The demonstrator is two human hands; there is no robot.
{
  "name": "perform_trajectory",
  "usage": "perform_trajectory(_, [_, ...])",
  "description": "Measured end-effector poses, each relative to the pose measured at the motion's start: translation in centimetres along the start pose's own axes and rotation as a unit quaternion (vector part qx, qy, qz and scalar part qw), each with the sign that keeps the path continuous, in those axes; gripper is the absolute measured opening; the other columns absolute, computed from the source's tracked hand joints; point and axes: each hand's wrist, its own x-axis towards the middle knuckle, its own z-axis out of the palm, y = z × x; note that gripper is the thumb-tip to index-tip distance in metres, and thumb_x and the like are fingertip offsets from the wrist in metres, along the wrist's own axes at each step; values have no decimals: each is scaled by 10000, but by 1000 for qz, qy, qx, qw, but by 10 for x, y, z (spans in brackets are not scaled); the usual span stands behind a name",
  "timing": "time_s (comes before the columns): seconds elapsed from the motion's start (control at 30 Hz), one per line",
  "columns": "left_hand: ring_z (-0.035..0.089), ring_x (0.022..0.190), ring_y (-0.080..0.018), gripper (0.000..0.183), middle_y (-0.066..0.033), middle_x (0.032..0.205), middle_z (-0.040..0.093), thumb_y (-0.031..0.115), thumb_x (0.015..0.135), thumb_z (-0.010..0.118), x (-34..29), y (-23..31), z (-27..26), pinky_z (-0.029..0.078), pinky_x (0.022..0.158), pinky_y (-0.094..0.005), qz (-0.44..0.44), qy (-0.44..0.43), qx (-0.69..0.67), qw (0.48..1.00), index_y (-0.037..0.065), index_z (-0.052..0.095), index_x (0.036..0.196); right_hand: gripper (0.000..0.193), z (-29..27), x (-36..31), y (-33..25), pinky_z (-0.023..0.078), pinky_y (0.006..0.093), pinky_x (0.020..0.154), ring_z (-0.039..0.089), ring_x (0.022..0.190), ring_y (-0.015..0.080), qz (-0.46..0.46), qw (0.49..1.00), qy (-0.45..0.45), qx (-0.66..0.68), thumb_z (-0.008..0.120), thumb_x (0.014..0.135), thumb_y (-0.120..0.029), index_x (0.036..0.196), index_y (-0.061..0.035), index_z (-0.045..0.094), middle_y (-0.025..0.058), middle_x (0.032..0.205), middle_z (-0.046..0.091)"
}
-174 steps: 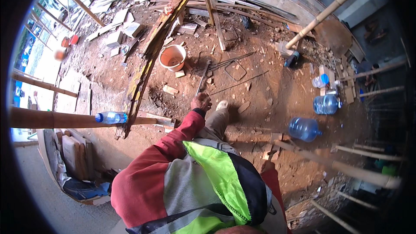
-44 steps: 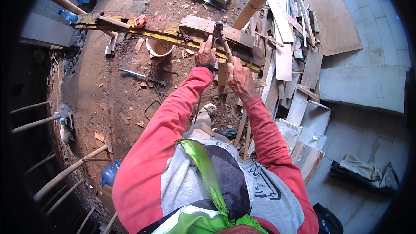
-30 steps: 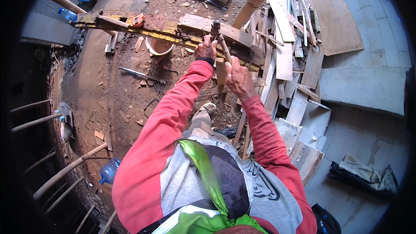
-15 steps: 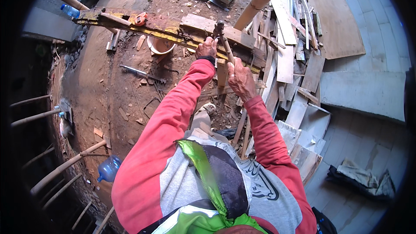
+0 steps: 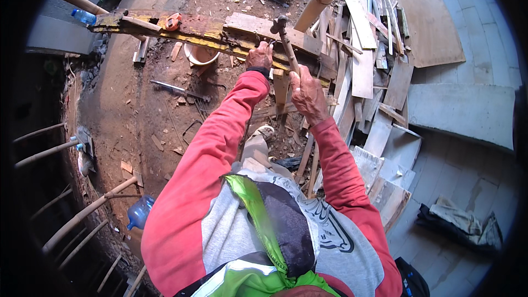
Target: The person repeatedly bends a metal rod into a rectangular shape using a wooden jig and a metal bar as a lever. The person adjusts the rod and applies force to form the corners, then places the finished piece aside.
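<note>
A claw hammer (image 5: 289, 52) is held upright at a slant, its head seen over a short wooden plank (image 5: 306, 40) that lies along a yellow-edged beam (image 5: 190, 32); whether the plank is touched by the head cannot be told. The handle is gripped low by the right hand (image 5: 309, 97), with the fingers closed around it and the forearm angled forward and inward. The left arm is stretched forward, and the left hand (image 5: 259, 56) is placed at the beam's near edge, fingers curled close to the plank; whether anything small is pinched there cannot be made out. Farther left along the beam, an orange tape measure (image 5: 173, 21) is seen. Below the beam, a bucket (image 5: 201, 55) is partly covered. To the right, loose boards (image 5: 363, 71) are heaped.
</note>
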Motion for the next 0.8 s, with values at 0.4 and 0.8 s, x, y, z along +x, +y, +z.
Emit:
perform_trajectory(0.4, [657, 806, -407, 224, -188, 831, 676, 278, 927, 634, 5, -11, 3, 496, 710, -486, -49, -11, -110, 993, 60, 601, 882, 226, 5, -3, -1, 450, 518, 551, 623, 651, 447, -47, 999, -10, -13, 488, 1002, -183, 1171, -33, 493, 262, 686, 582])
perform_trajectory(0.8, [664, 765, -405, 242, -201, 741, 658, 298, 921, 650, 3, -5, 1, 492, 681, -484, -67, -9, -106, 992, 66, 614, 862, 264, 1, -7, -23, 472, 531, 542, 634, 670, 445, -92, 994, 50, -10, 484, 1009, -221, 1132, 8, 439, 266, 732, 607])
